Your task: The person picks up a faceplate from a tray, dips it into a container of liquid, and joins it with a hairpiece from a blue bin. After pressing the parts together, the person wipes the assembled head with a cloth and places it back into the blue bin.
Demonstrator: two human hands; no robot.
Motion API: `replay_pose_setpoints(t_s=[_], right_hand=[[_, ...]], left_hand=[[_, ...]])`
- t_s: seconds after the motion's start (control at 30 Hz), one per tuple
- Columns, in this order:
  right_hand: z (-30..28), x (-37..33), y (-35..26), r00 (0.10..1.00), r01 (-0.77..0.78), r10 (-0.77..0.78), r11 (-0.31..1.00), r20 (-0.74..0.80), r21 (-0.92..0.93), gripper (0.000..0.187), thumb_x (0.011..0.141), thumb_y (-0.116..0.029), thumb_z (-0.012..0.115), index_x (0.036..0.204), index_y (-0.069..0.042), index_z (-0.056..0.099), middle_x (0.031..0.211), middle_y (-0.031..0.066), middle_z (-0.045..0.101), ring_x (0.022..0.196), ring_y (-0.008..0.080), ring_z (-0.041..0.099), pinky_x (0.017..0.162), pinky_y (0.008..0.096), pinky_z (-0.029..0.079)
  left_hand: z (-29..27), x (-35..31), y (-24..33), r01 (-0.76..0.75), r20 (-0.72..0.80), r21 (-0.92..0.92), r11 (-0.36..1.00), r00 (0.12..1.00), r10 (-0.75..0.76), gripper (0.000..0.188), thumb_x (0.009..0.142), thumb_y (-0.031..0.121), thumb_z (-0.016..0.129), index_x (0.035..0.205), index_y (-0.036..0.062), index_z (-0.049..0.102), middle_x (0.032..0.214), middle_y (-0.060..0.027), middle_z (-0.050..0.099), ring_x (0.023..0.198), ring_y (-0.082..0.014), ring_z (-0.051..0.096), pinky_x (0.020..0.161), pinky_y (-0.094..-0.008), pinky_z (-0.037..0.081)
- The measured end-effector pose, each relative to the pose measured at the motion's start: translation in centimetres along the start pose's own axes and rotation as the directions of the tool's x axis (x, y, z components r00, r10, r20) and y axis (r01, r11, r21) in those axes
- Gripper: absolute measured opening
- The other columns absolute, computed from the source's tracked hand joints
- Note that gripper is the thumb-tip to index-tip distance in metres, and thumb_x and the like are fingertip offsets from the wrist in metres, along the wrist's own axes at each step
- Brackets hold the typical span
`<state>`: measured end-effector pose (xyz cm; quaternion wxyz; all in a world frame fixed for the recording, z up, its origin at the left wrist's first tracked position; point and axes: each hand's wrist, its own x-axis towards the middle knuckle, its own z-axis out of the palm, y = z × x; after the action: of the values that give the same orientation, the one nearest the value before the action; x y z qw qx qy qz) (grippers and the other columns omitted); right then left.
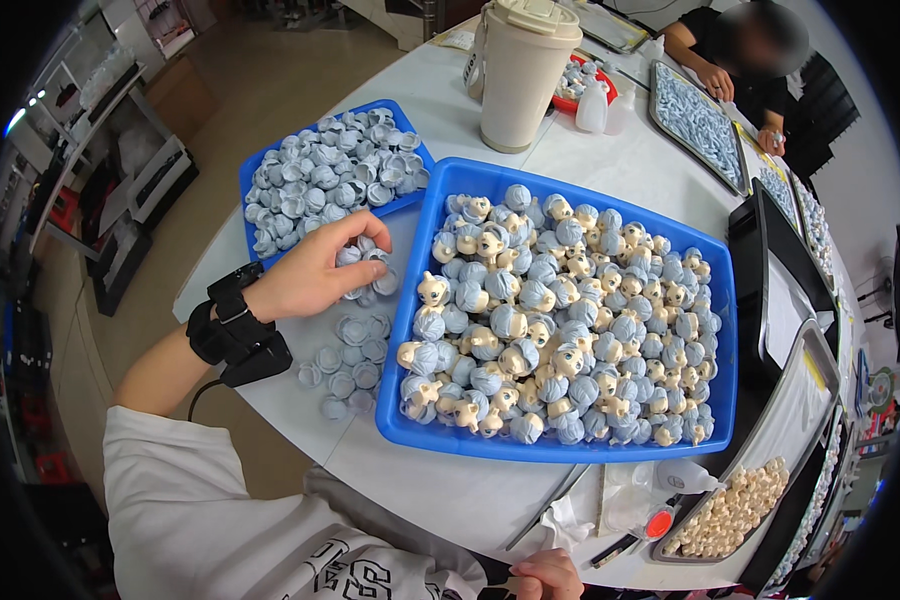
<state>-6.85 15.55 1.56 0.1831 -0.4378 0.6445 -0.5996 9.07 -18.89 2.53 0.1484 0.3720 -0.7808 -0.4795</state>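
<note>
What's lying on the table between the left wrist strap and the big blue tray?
Loose pale-blue cup-shaped pieces lie there on the white table, as the head view shows.

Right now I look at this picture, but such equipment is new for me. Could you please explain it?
No machine works here: a camera on a person's head looks down through a wide lens, so edges bend. The left hand, with a black device strapped to its wrist, has its fingers at grey-blue shells; I cannot tell whether it grips any. The right hand shows only partly at the lower edge. On the white table, a large blue tray holds doll heads and a smaller blue tray holds more shells.
</note>
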Motion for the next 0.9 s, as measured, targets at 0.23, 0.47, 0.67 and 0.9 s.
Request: replay_pose_setpoints(t_s=[0.23, 0.47, 0.67, 0.9], right_hand=[[-0.4, -0.2, 0.5, 0.998, 0.039, -0.038, 0.999, -0.054, 0.018, 0.013, 0.083, -0.007, 0.057, 0.080, 0.006, 0.058, 0.065, 0.0133, 0.057, 0.056, 0.0229, 0.052, 0.057, 0.0331, 0.043], [3.4, 3.1, 0.5, 0.915, 0.392, -0.383, 0.918, 0.125, -0.058, 0.041, 0.066, -0.023, 0.079, 0.096, -0.005, 0.057, 0.093, 0.0109, 0.053, 0.067, 0.0172, 0.053, 0.052, 0.0226, 0.042], [-0.3, 2.0, 0.0, 0.973, 0.181, -0.223, 0.887, -0.052, -0.424, 0.040, 0.060, -0.020, 0.082, 0.095, -0.007, 0.065, 0.097, 0.0116, 0.059, 0.082, 0.0213, 0.056, 0.067, 0.0290, 0.047], [-8.3, -2.8, 1.9, 0.761, 0.140, -0.434, 0.836, -0.482, -0.531, 0.005, 0.074, -0.007, 0.062, 0.077, -0.003, 0.061, 0.073, 0.0082, 0.060, 0.060, 0.0161, 0.056, 0.052, 0.0289, 0.045]], left_hand=[[-0.6, -3.3, 2.0, 0.005, -0.140, -0.299, 0.954, 0.989, -0.049, 0.018, 0.086, 0.013, 0.057, 0.101, 0.0070, 0.048, 0.082, 0.0028, 0.047, 0.060, -0.0028, 0.046, 0.050, -0.0173, 0.039], [10.2, -10.1, 6.1, 0.499, 0.704, -0.680, 0.538, 0.649, 0.288, 0.023, 0.088, 0.008, 0.058, 0.107, 0.0027, 0.048, 0.102, -0.0030, 0.049, 0.096, -0.0082, 0.044, 0.084, -0.0233, 0.036], [17.6, -8.8, 7.6, 0.714, 0.717, -0.691, 0.113, 0.659, 0.226, 0.024, 0.092, 0.019, 0.048, 0.108, 0.0021, 0.042, 0.100, -0.0105, 0.051, 0.083, -0.0155, 0.054, 0.065, -0.0245, 0.045], [20.7, -8.2, 5.8, 0.810, 0.799, -0.586, 0.017, 0.574, 0.177, 0.030, 0.088, 0.021, 0.046, 0.113, 0.0053, 0.041, 0.087, -0.0165, 0.051, 0.058, -0.0170, 0.048, 0.039, -0.0249, 0.035]])
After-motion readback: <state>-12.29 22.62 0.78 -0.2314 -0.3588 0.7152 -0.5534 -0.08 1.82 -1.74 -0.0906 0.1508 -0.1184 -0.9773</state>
